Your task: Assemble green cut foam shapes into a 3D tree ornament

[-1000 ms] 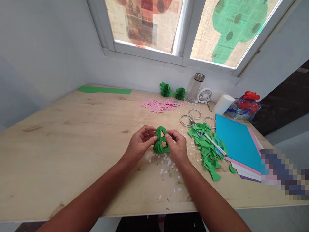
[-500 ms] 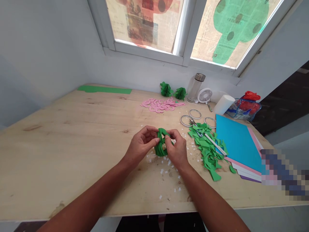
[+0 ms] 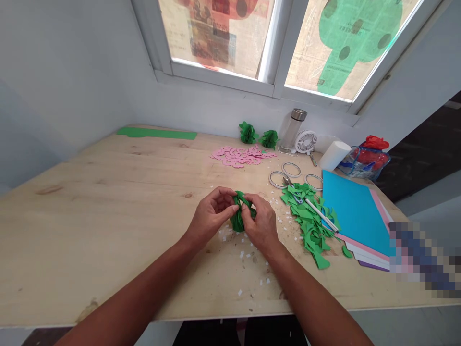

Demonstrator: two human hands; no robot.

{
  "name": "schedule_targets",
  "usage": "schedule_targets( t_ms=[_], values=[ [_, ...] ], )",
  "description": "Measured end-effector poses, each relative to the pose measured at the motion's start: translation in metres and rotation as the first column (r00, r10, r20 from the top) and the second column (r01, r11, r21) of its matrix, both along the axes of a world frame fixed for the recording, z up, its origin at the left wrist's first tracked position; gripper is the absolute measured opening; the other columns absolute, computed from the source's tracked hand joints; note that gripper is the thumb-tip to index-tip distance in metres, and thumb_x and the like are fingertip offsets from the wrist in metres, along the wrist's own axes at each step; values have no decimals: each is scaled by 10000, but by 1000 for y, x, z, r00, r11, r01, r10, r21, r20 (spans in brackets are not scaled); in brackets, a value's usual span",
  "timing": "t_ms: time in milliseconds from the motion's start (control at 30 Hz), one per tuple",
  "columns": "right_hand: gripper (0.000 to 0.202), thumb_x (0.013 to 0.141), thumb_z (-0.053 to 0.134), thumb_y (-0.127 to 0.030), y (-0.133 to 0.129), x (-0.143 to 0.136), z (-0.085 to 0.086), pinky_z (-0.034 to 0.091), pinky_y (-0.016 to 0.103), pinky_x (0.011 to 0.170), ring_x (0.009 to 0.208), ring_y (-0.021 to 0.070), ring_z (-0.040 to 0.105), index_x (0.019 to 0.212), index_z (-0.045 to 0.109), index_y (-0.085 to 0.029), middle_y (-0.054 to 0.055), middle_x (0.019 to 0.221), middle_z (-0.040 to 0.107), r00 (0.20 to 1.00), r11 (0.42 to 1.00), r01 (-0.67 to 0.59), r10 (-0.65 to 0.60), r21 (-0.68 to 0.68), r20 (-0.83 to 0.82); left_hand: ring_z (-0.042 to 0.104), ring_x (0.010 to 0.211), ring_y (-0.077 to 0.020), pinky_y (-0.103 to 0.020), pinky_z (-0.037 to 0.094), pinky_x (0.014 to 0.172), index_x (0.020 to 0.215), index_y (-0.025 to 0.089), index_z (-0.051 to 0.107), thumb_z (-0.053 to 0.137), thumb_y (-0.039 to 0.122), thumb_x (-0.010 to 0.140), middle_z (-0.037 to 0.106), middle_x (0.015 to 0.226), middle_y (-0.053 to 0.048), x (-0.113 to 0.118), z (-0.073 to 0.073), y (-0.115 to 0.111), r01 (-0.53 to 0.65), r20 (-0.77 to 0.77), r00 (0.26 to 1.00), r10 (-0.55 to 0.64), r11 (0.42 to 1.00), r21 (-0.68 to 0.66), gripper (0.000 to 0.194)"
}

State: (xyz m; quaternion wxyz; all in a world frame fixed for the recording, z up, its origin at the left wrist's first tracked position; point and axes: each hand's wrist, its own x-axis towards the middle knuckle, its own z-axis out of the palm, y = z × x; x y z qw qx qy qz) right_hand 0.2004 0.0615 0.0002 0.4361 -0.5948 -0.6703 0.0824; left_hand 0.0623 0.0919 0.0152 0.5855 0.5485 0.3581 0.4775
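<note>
A layered green paper piece is held above the wooden table, between both hands. My left hand pinches its left side with thumb and fingers. On its right side my right hand is closed on the paper, the thumb near the small opening at the top. Small white paper bits lie scattered on the table below and around the hands. Two folded green paper shapes stand at the back by the wall, with pink paper cutouts in front of them.
Right of the hands lie green scraps, scissors, a white pen and tape rolls. Beyond are a blue sheet, a glass bottle, a small fan and a white roll. A green strip lies back left.
My right hand has shifted slightly left, closer to my left hand. The gap in the green paper piece looks narrower.
</note>
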Motion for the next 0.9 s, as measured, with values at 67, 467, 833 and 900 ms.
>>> schedule_targets(
  t_ms=[67,467,833,900],
  values=[
    [194,849,460,-218,0,0,-1,429,330,806,896,211,608,957,620,-196,70,928,683,1000,1000,-9,8,10,28,582,701,-136,-249,491,639,878,181,589,730,245,657,621,738,0,0,0,0,-4,0,1000,4,1000,-1,270],
    [206,858,447,-208,0,0,-3,412,341,802,882,217,605,969,618,-179,84,925,678,995,998,-32,27,54,100,589,707,-134,-248,492,654,872,176,596,735,243,658,633,750,-4,-1,-1,0,-7,0,1000,7,1000,-2,264],
    [217,869,430,-196,-1,-1,-3,409,342,828,914,214,606,985,613,-189,83,975,683,989,997,-49,41,57,142,590,707,-136,-252,493,650,871,174,597,727,237,663,632,761,-10,0,-1,1,-16,-17,1000,16,1000,14,254],
    [227,876,419,-195,-1,-2,-2,404,345,827,920,217,601,1003,608,-182,86,998,681,985,997,-54,43,60,169,588,694,-136,-250,494,635,867,175,601,726,239,660,631,748,-8,0,-1,1,-22,-27,999,23,1000,22,250]
  ],
)
